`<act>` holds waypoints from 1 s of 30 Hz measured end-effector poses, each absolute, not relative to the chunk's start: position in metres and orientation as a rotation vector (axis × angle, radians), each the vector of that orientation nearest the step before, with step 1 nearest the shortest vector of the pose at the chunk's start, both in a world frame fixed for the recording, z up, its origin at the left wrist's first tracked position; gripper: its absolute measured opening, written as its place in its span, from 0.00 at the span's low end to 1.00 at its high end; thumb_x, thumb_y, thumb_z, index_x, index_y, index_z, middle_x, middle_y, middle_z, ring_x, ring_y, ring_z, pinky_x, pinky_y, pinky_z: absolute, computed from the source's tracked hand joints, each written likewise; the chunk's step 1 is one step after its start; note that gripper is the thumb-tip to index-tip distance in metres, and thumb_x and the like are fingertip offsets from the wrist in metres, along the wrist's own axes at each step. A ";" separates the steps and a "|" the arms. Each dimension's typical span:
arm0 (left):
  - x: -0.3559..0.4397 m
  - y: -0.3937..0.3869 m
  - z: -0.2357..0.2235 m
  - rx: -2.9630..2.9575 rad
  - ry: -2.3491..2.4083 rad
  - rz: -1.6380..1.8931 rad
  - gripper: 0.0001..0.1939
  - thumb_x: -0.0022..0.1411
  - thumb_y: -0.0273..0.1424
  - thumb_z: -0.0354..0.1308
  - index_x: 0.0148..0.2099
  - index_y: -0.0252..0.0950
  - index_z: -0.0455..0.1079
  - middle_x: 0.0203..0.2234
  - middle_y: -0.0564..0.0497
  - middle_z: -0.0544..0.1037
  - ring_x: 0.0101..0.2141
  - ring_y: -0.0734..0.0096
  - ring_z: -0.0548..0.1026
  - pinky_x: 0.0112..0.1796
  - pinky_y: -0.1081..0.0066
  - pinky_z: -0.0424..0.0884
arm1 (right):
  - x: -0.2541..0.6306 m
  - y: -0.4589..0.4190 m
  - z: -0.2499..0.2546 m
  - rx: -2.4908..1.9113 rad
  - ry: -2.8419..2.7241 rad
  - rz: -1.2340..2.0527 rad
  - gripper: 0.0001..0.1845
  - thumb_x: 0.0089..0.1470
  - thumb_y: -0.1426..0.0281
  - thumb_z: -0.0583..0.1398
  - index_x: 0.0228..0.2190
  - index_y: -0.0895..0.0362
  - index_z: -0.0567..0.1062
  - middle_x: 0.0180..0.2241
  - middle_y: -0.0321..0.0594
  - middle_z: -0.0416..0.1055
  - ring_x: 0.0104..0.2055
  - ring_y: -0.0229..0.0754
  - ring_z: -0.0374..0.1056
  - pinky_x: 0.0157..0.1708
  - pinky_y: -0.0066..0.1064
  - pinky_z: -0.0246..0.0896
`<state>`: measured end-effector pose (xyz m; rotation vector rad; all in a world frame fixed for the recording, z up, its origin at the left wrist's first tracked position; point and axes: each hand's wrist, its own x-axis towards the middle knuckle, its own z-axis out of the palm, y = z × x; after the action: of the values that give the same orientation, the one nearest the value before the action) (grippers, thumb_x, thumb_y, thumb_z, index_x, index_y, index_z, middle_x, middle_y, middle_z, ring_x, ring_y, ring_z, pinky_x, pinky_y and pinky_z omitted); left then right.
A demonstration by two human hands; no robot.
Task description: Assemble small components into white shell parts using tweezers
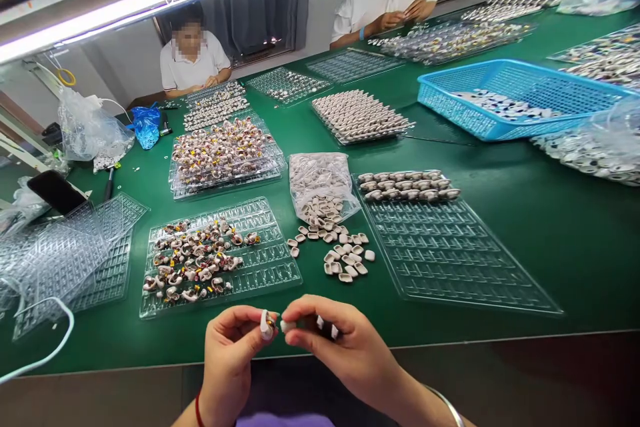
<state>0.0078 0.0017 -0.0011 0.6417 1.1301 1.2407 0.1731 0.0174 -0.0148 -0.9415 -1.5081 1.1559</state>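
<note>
At the table's front edge, my left hand (231,341) pinches a small white earbud housing (266,325) between thumb and forefinger, its open side showing brown and yellow parts. Just right of it, my right hand (345,337) is closed with a small off-white cover (287,325) at its fingertips. Small pale pieces also show among its other fingers, partly hidden. The two held parts are close together; a narrow gap shows between them. Beyond the hands lie loose beige covers (346,260), spilling from a clear bag (320,177). A clear tray (270,227) at left holds similar open housings.
Right of the bag, another clear tray (450,253) carries rows of closed pieces (407,185). Stacked filled trays (223,153), a blue basket (450,103), a phone (57,190) and a white cable (55,353) lie around. Two people sit across the green table (550,227).
</note>
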 end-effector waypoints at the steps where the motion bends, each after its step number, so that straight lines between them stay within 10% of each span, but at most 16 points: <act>1: 0.008 0.001 -0.002 0.661 1.121 1.241 0.07 0.41 0.28 0.75 0.27 0.35 0.81 0.22 0.48 0.84 0.25 0.69 0.79 0.32 0.74 0.76 | 0.173 0.017 -0.014 -0.931 -1.516 1.152 0.08 0.55 0.64 0.64 0.31 0.56 0.78 0.25 0.36 0.77 0.24 0.37 0.70 0.25 0.24 0.68; 30: 0.008 -0.007 -0.018 0.741 1.147 1.311 0.07 0.44 0.27 0.74 0.30 0.38 0.82 0.26 0.49 0.85 0.29 0.66 0.82 0.34 0.74 0.77 | 0.148 0.005 -0.024 -0.883 -1.228 1.184 0.09 0.58 0.64 0.61 0.30 0.55 0.76 0.26 0.35 0.70 0.27 0.38 0.69 0.28 0.25 0.69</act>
<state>0.0083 -0.0072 -0.0180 0.7413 1.1473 1.3105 0.1475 0.0048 -0.0236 -0.8829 -1.2282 1.1839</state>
